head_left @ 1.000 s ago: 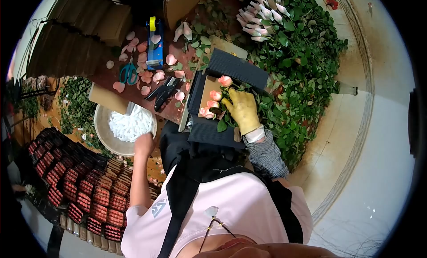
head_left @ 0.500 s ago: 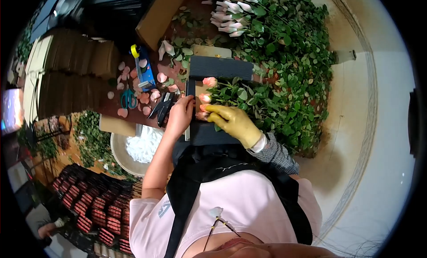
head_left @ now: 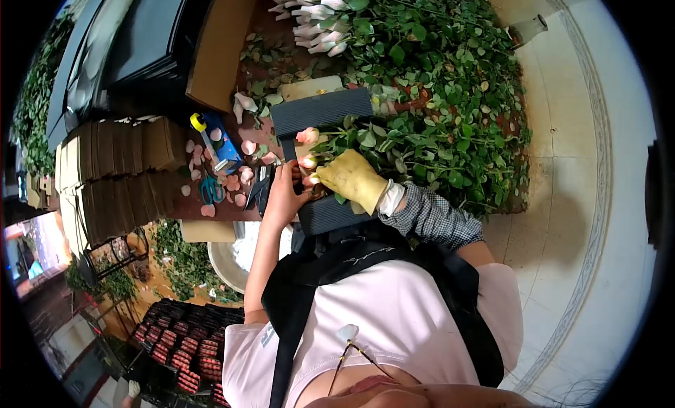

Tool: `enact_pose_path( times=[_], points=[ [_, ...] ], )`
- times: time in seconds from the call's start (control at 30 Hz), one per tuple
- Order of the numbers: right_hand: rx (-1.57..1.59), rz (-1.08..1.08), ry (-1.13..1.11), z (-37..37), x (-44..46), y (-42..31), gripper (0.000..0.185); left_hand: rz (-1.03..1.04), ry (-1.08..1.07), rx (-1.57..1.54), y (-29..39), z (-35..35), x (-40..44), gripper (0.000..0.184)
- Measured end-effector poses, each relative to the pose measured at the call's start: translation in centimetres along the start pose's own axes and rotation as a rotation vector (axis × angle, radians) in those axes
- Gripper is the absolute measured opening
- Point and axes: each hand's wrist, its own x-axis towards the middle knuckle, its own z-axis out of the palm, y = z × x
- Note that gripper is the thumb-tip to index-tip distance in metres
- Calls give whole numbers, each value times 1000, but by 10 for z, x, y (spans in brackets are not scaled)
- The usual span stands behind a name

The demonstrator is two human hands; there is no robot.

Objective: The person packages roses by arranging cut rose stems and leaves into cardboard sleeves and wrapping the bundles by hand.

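Note:
Several peach-pink roses (head_left: 307, 135) lie in a row, heads to the left, on a dark ribbed board (head_left: 320, 111) with a brown cardboard piece. Gloved in yellow, my right hand (head_left: 351, 181) has its fingers closed around a lower rose (head_left: 311, 179), near the head. My bare left hand (head_left: 284, 195) is at the board's left edge beside the same rose heads. Its fingers are bent together, and what they grip is hidden. Just left of it lies a black stapler (head_left: 260, 189). Leafy stems (head_left: 422, 141) run off to the right.
Teal scissors (head_left: 211, 190), a blue tape dispenser (head_left: 223, 153) and loose petals lie at left. Stacked cardboard (head_left: 119, 169) stands beyond. Wrapped white-pink rosebuds (head_left: 316, 18) lie at the back. A tub (head_left: 228, 271) of white pieces sits below the table edge.
The view has shifted and turned slightly, moving the table leftward in frame. My gloved right hand has turned more palm-down over the roses. My left hand stays by the rose heads.

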Motion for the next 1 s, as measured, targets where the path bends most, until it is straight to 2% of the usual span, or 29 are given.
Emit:
enact_pose_path(
  times=[0.07, 0.17, 0.23, 0.27, 0.3, 0.37, 0.4, 0.43, 0.5, 0.53, 0.57, 0.6, 0.63, 0.7, 0.77, 0.8, 0.83, 0.9, 0.97, 1.0],
  points=[
    [156, 16, 181, 5, -7, 4, 25, 6, -15, 23, 8, -3, 1, 68],
    [182, 39, 89, 2, -7, 4, 27, -1, -27, 26, 8, -4, 0, 68],
    [136, 44, 73, 12, 0, 4, 27, 154, 98, 345, 29, -11, -4, 67],
    [138, 44, 117, 16, 1, 4, 26, 244, 130, 391, 36, -15, -3, 60],
    [141, 41, 162, 16, 0, 3, 24, 313, 79, 408, 50, -24, -3, 45],
    [114, 50, 170, 15, -4, 1, 21, 457, -78, 363, 52, -35, 2, 33],
    [102, 62, 139, 20, -4, 0, 19, 392, -125, 151, 49, -36, 7, 26],
    [88, 82, 111, 22, -5, 0, 17, 371, -96, 129, 51, -36, 15, 23],
    [59, 105, 69, 23, -5, -2, 15, 447, 27, 487, 63, -27, 24, 18],
    [20, -68, 32, 1, -20, 4, 17, 444, 16, 450, 38, -15, 33, 20],
    [-22, -249, -2, -22, -32, 10, 20, 351, 20, 270, 22, -9, 39, 19],
    [446, 82, -73, -26, -34, 12, 28, 386, 7, 359, 24, -10, 37, 22],
    [664, 1, -5, -36, -42, 22, 34, 418, -3, 446, 27, -10, 33, 25],
    [913, 75, 285, -61, -60, 31, 37, 448, 47, 461, 35, -3, 22, 32],
    [554, 214, 638, -58, -66, 63, 40, 405, 40, 519, 30, 2, 23, 41],
    [268, 307, 752, -52, -71, 80, 42, 417, 31, 524, 32, 2, 25, 43],
    [146, 417, 675, -52, -81, 88, 41, 429, 22, 529, 35, 1, 26, 45],
    [124, 349, 639, 13, -89, 123, 35, 478, -2, 623, 40, -2, 26, 47],
    [198, 481, 380, 16, -91, 112, 27, 578, 14, 824, 37, -5, 27, 51],
    [51, 483, 356, 7, -89, 102, 23, 679, 65, 861, 41, -5, 29, 50]
  ],
)
